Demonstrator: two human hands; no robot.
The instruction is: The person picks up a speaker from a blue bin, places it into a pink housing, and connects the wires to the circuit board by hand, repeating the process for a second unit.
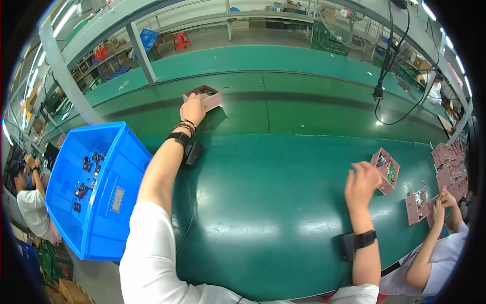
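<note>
Far out on the left, my left hand (193, 109) grips the near side of a pink open-topped housing (212, 103) on the green surface. Some parts and a thin wire show inside that housing. On the right, my right hand (362, 183) has its fingers spread, the fingertips at the left edge of a second pink housing (390, 183). A green circuit board (391, 173) and a round metallic part sit in this one. Whether the right fingertips touch it, I cannot tell. Both wrists wear black straps with small dark boxes.
At left stands a blue bin (132, 177) with several small coils of dark wire. A co-worker at the right handles pink housings beside a stack of more (450, 169). Black cables (383, 76) hang at the upper right. Another person sits far left.
</note>
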